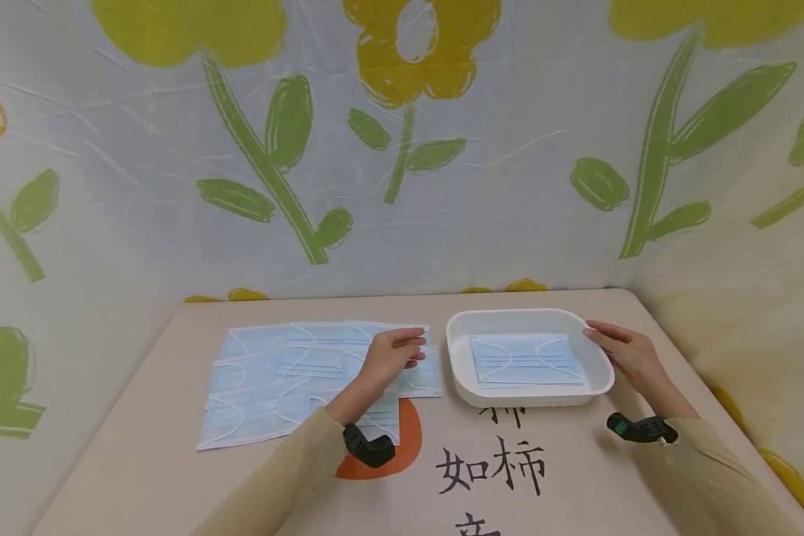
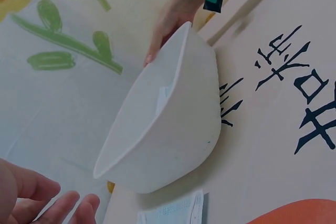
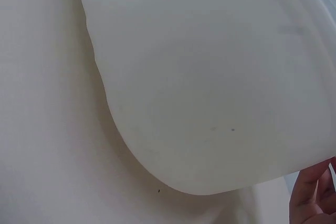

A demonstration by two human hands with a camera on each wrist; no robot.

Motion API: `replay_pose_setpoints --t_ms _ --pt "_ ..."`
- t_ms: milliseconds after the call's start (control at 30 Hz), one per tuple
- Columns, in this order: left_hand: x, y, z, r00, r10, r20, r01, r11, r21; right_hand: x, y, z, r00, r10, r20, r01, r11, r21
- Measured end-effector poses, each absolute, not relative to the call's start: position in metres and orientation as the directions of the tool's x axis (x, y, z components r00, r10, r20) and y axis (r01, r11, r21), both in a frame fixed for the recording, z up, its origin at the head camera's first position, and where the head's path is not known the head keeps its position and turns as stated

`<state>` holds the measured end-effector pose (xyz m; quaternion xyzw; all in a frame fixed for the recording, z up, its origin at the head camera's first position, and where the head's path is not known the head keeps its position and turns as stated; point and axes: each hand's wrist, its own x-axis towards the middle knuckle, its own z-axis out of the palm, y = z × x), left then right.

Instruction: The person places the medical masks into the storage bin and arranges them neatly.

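Maybe tray point(image 1: 529, 399) tips, masks point(image 1: 525, 357) spill, if right hand point(image 1: 627, 353), pinching rim point(image 1: 608, 366), pulls hard; left hand point(image 1: 390, 359) loose, holding nothing.

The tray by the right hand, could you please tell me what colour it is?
The tray is white, shown best in the head view.

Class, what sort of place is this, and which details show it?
Probably a small indoor tabletop workspace, perhaps set up for filming: a flower-print sheet hangs behind the table, where blue face masks lie beside a white tray.
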<state>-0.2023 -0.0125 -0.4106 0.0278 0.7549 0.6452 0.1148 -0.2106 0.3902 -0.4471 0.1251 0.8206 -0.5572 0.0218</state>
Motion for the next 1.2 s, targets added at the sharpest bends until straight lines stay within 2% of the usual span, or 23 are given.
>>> replay_pose_setpoints --t_ms 400,733,900,1200 --pt "-0.203 -0.047 -0.419 -0.97 0.189 -0.154 -0.117 0.197 0.974 -0.21 0.39 -0.446 -0.969 0.176 -0.176 0.225 0.318 -0.921" --pt "-0.198 -0.067 -0.413 -0.991 0.127 -0.043 -0.014 0.224 0.974 -0.21 0.391 -0.446 -0.969 0.176 -0.173 0.223 0.323 -0.92" --pt "-0.197 -0.079 -0.408 -0.997 0.072 -0.017 0.0 0.225 0.974 -0.21 0.39 -0.446 -0.971 0.171 -0.168 0.214 0.303 -0.929" --pt "-0.199 -0.105 -0.404 -0.999 0.051 -0.007 0.006 0.246 0.969 -0.21 0.39 -0.446 -0.967 0.183 -0.179 0.227 0.285 -0.931"
